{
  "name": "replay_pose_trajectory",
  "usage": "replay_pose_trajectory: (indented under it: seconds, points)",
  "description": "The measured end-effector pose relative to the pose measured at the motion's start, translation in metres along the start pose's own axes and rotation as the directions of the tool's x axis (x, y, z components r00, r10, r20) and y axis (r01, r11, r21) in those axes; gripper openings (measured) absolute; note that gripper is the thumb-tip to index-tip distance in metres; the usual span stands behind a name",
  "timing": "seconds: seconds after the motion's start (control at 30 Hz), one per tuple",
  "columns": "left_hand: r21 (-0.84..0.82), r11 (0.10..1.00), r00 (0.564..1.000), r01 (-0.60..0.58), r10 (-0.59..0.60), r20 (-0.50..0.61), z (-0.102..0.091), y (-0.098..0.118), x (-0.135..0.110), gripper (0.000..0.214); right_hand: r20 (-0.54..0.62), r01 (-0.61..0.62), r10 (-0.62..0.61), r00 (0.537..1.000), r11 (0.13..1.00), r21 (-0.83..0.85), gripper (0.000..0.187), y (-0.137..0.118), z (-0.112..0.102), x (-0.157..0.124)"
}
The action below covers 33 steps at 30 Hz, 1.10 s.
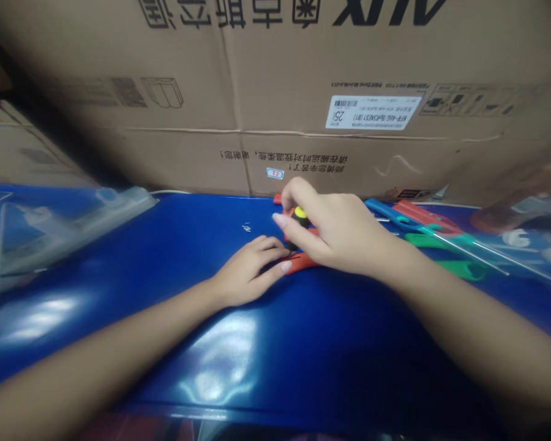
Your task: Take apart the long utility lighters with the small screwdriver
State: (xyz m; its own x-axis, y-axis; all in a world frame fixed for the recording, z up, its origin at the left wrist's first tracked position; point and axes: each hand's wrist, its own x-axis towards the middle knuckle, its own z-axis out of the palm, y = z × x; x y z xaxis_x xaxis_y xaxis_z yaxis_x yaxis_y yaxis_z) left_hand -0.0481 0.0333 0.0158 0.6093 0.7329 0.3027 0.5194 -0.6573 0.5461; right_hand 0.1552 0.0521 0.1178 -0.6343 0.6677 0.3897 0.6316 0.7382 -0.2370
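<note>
Underneath everything runs a glossy, deep-blue worktop (165, 257), smooth enough to throw back pale patches of overhead light near its front edge. Behind it the view is walled off by a large cardboard box (303, 73) printed with upside-down lettering. The box carries a white label (371, 111) and, low down, a small sticker (275, 173). A second carton (22, 147) stands at the far left, with a dark gap between the two.

On the left of the worktop lies a clear plastic bag (50, 233), crumpled and shiny. On the right another clear bag (532, 239) sits against the box. Just before it a cluster of long-shafted tools lies flat: a blue-handled tool (390, 214), a red-handled tool (425, 217) and a green-handled tool (459, 268), their thin metal shafts pointing right.

Near the middle, close to the box, the two hands meet. The left hand (248, 269) rests on the worktop with its fingers bent down over the near end of a red piece (303, 262), its grip pinning that piece flat to the blue surface. The right hand (335, 236) hangs just above it. Its grip is closed around a small tool (300, 215) with a yellow-and-black top, held upright with its lower end hidden between the hands.
</note>
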Motion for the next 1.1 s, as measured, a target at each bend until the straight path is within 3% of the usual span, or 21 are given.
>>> replay_pose_trajectory:
  seconds: [0.37,0.7,1.1]
  points:
    - [-0.059,0.998,0.999,0.028,-0.030,-0.044,0.0005,-0.0009,0.0004,0.046,0.007,0.061,-0.061,0.998,0.997,0.052,0.017,0.0053,-0.0025,-0.0002]
    - [-0.017,0.999,0.993,0.037,-0.039,-0.115,0.0045,-0.0031,-0.0006,0.017,0.006,0.020,-0.020,1.000,0.999,-0.027,0.015,0.0084,-0.0011,0.0004]
    - [-0.049,0.999,0.985,0.018,-0.026,-0.171,0.0045,-0.0037,-0.0003,0.011,0.034,0.113,-0.112,0.993,0.993,-0.022,0.026,0.0092,-0.0010,-0.0012]
